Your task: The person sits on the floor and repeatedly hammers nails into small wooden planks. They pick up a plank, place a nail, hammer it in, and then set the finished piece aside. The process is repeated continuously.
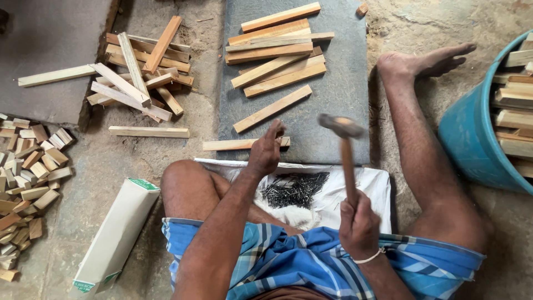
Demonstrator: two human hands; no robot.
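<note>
My right hand (358,222) grips the wooden handle of a hammer (344,144), whose blurred metal head is raised over the grey stone slab (338,94). My left hand (266,150) pinches something small, too small to make out, against a wooden strip (239,144) lying at the slab's near edge. Between my knees, a pile of dark nails (294,189) lies on a white sack (338,194). Several more wooden strips (277,50) are stacked on the slab beyond my hands.
A loose heap of wooden strips (141,72) lies at the upper left, small wood blocks (28,178) at the far left. A white carton (114,236) rests by my left knee. A blue tub (483,144) holding wood pieces stands at the right, beside my outstretched leg (416,139).
</note>
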